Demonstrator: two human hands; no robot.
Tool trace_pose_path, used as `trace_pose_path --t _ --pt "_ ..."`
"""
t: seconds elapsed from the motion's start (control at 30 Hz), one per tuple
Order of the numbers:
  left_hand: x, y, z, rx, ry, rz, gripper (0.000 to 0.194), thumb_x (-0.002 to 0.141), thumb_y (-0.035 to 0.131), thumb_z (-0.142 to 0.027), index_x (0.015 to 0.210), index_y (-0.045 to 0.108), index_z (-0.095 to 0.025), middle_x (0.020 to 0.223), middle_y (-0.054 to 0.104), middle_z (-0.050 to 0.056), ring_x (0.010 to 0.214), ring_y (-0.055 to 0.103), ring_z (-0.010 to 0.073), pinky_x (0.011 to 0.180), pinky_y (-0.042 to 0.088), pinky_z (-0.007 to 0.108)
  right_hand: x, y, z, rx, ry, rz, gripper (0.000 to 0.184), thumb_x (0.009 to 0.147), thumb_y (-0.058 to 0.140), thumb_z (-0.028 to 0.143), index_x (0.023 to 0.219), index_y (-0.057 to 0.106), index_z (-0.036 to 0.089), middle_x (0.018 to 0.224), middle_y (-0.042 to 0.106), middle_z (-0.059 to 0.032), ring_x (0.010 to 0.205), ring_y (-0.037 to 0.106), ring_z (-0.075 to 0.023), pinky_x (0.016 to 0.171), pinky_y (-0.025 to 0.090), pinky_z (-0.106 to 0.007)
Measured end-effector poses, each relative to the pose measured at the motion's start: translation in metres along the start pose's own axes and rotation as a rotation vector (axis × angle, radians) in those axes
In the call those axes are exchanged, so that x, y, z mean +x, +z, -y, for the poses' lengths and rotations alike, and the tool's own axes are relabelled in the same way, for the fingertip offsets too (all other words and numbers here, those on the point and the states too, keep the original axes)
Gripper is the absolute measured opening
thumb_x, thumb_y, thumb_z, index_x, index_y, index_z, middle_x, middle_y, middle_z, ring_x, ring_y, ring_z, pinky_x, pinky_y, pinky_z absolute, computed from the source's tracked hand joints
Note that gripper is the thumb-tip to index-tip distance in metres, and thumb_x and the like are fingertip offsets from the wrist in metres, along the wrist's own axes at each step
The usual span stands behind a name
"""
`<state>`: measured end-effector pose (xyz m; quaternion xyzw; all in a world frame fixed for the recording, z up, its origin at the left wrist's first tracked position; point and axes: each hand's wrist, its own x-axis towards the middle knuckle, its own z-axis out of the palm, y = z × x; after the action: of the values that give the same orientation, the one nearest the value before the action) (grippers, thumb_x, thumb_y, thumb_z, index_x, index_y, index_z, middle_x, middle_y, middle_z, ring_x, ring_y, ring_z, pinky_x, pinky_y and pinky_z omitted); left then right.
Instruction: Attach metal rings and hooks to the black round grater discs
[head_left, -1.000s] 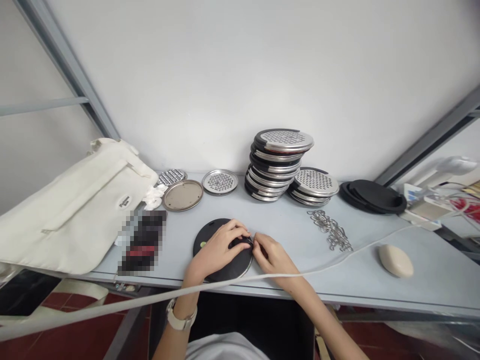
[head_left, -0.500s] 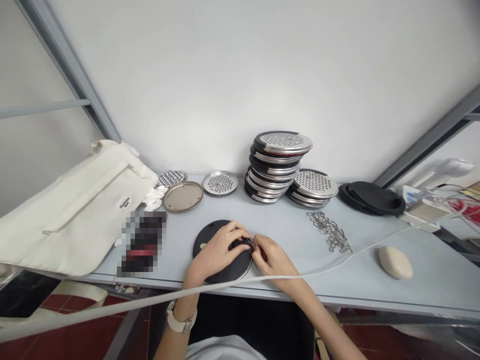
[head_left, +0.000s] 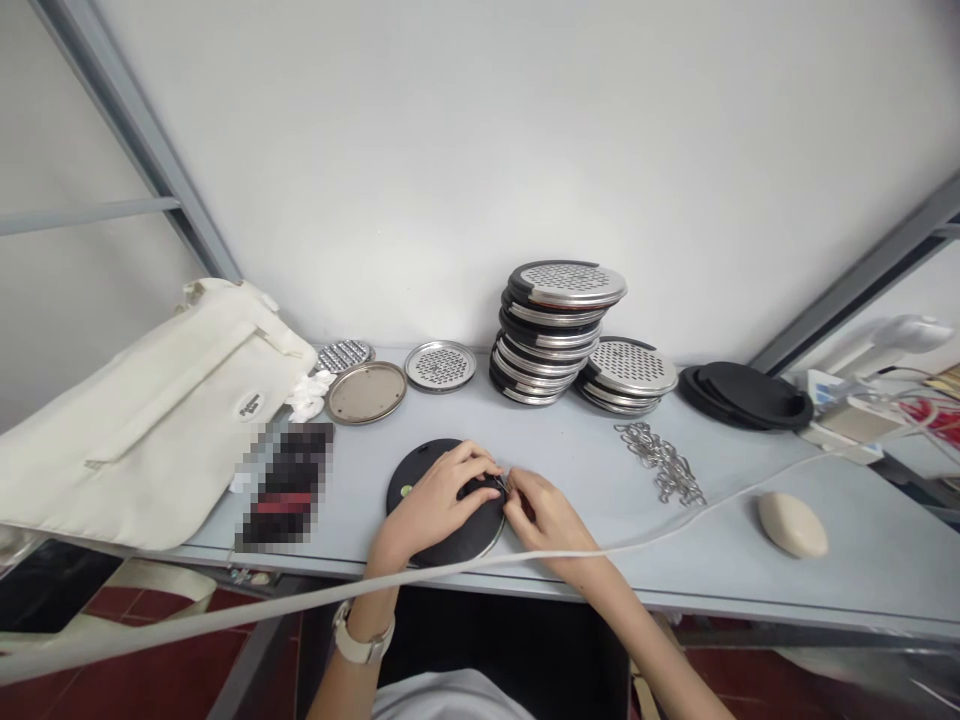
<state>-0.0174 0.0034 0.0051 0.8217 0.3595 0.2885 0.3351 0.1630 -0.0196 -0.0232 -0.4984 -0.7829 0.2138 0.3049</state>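
A black round disc (head_left: 427, 480) with a thin metal rim and a small green spot lies near the table's front edge. Over its right half rests my left hand (head_left: 454, 490), fingers bent and pressing it down by the right rim. My right hand (head_left: 536, 508) is closed in a pinch at that same rim, on a small piece of metal wire (head_left: 504, 483), mostly covered by the fingers. To the right lies a pile of small bent metal clips (head_left: 660, 460).
Behind stand a tall stack (head_left: 551, 335) and a low stack (head_left: 630, 370) of perforated metal discs with black edging. A perforated plate (head_left: 440, 366), a tan round tray (head_left: 366, 392), black lids (head_left: 742, 395), a white bag (head_left: 165, 420) and a cream rounded object (head_left: 793, 524) surround. A white cable (head_left: 637, 543) crosses the front.
My right hand has shifted very slightly at the disc's rim, its fingers still pinched. My left hand and the disc stay in place.
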Motion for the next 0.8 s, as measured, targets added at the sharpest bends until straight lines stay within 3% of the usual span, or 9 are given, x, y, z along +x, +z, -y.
trace_pose_path --t 0.43,0.8 --pt "0.0004 0.0001 -0.0001 0.003 -0.006 0.001 0.019 0.088 0.051 -0.025 0.104 0.060 -0.022 0.108 0.054 0.005 0.096 0.055 0.0174 0.091 0.043 0.033 -0.0003 0.0028 -0.0028 -0.014 0.034 0.000 0.016 0.085 0.037 0.016 0.070 0.036 0.020 0.067 0.046 0.0016 0.062 0.044 -0.0127 0.058 0.033 -0.024" --pt "0.0001 -0.0006 -0.0006 0.018 -0.005 0.003 0.018 0.088 0.051 -0.023 0.103 0.060 -0.023 0.107 0.054 0.004 0.097 0.055 0.0167 0.092 0.042 0.031 0.0011 0.0058 -0.0073 -0.024 0.045 0.005 0.015 0.080 0.039 0.015 0.068 0.033 0.021 0.063 0.040 0.0035 0.059 0.040 -0.0116 0.057 0.031 -0.023"
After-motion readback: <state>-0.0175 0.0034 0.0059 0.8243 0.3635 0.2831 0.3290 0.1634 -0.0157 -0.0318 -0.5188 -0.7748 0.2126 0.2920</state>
